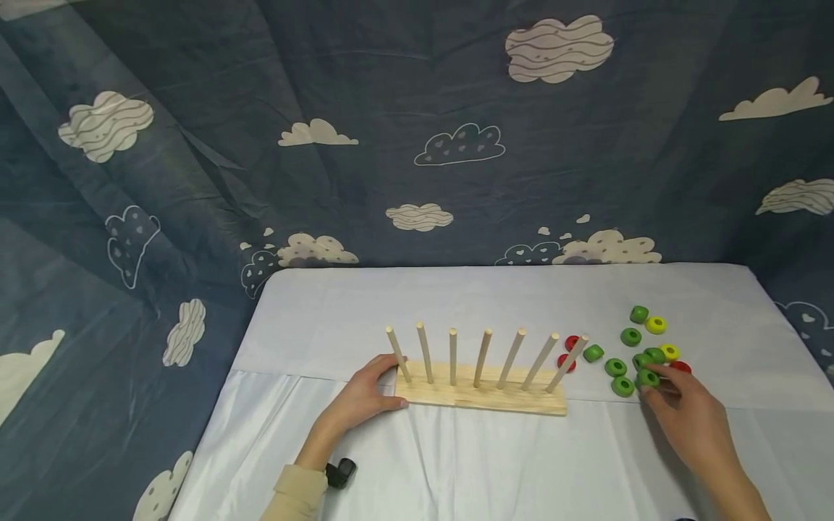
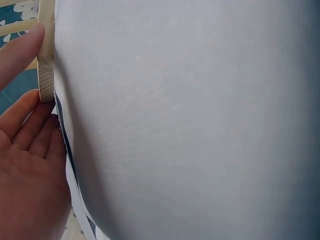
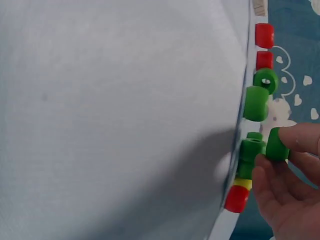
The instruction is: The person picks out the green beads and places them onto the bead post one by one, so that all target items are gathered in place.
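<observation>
A light wooden base (image 1: 482, 398) with a row of several upright pegs (image 1: 481, 359) stands mid-table. My left hand (image 1: 361, 396) holds its left end, thumb at the near edge and fingers at the far side. In the left wrist view the thumb and fingers bracket the end of the board (image 2: 46, 82). To the right, my right hand (image 1: 697, 420) pinches a green bead (image 3: 277, 145) between thumb and fingers, raised above the other beads in the right wrist view. Around it lie more green beads, such as one (image 1: 622, 386) beside the fingertips.
Two red beads (image 1: 567, 363) lie by the right end of the base, partly behind a peg. Yellow beads (image 1: 656, 325) and another red bead (image 1: 680, 367) sit among the green ones. White cloth (image 1: 365, 311) covers the table; a dark cloud-patterned curtain (image 1: 391, 181) hangs behind.
</observation>
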{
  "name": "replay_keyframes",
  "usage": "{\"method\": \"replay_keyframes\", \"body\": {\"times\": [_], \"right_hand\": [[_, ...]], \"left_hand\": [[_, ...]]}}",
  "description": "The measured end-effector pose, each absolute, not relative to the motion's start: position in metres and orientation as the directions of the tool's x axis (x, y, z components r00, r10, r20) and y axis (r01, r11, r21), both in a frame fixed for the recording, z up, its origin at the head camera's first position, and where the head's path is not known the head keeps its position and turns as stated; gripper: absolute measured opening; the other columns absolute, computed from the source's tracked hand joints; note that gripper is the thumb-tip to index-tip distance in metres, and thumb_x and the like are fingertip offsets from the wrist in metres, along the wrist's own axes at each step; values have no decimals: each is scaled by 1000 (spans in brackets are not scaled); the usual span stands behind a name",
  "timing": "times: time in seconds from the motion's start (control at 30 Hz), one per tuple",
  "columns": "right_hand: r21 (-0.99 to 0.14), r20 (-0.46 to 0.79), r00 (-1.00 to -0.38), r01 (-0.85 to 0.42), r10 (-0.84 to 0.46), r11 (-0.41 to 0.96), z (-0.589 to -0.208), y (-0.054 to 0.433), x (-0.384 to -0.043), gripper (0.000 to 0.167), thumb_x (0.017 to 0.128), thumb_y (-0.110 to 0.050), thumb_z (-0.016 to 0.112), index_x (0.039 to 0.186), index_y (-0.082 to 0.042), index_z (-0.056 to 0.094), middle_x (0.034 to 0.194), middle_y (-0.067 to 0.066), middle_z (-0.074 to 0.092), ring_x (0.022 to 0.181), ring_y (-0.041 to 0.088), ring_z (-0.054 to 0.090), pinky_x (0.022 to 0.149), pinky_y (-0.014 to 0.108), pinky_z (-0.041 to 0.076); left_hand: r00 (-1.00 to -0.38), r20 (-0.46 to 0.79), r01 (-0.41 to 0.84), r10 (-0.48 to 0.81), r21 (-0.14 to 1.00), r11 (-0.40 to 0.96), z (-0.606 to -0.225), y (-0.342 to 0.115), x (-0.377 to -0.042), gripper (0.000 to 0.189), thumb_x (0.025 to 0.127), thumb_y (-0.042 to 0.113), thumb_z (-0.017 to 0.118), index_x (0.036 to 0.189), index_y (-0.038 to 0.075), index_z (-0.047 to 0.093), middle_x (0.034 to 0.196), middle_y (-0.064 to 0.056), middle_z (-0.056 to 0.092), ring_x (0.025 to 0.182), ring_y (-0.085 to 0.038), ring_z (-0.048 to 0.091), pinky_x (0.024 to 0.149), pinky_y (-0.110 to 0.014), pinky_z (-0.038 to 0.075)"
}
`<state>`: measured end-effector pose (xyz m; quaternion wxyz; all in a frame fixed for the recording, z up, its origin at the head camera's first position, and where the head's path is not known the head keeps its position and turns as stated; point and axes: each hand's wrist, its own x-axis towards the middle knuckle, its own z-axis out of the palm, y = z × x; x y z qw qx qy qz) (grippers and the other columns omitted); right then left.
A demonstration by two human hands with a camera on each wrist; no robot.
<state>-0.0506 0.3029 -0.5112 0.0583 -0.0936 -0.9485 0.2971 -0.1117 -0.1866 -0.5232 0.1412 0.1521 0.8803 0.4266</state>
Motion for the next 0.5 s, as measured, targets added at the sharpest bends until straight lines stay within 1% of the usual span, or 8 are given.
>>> {"method": "replay_keyframes", "body": {"times": [0.1,0.17,0.2,0.27,0.3,0.33,0.37,0.5], "right_hand": [[-586,101,-973,109,206,803,-506,300,-49,46,90,-4,68,132,8,52,119,30,56,101,48,59,74,55,52],[-597,132,-971,82,199,798,-501,299,-48,45,90,-3,69,131,6,54,122,28,56,101,47,59,73,39,56],[-603,143,-970,73,197,795,-498,298,-48,44,89,-2,69,131,5,55,123,27,56,101,46,60,71,29,56],[-614,166,-967,52,193,787,-493,295,-48,44,89,-2,69,131,3,56,124,26,56,102,45,60,66,11,49],[-618,174,-966,45,192,785,-490,294,-48,43,90,-2,69,131,3,56,124,25,56,102,44,61,65,4,43],[-620,180,-965,40,191,783,-487,293,-48,43,90,-2,68,131,2,56,124,24,56,102,43,61,64,1,39],[-621,180,-964,41,194,783,-484,291,-49,44,90,-3,68,132,2,56,124,24,56,102,43,61,67,5,44],[-625,166,-963,63,212,778,-474,284,-51,48,91,-7,70,136,0,54,125,21,57,104,40,61,71,11,50]], "left_hand": [[-916,-113,152,385,790,594,-523,-187,-112,71,77,24,85,141,19,53,142,6,50,139,-21,36,114,-46,30],[-917,-103,160,385,790,592,-523,-186,-112,71,77,24,85,141,18,54,141,5,51,139,-22,37,113,-46,31],[-917,-100,162,385,790,591,-523,-186,-112,71,77,24,85,140,18,54,141,5,51,138,-22,38,113,-46,31],[-918,-93,167,386,791,588,-522,-186,-112,71,77,24,85,140,17,54,140,4,51,138,-23,39,113,-47,31],[-918,-94,167,386,791,588,-522,-186,-112,71,77,24,85,140,17,54,140,4,51,138,-23,39,113,-46,32],[-917,-90,169,388,793,585,-523,-186,-112,71,77,25,85,140,16,54,141,4,51,138,-24,39,113,-47,32],[-917,-96,164,387,793,587,-523,-186,-112,71,77,25,85,140,17,54,141,4,51,138,-23,39,113,-46,32],[-917,-101,160,385,792,589,-523,-187,-112,71,77,27,85,141,17,53,142,5,50,138,-23,38,113,-46,32]]}}
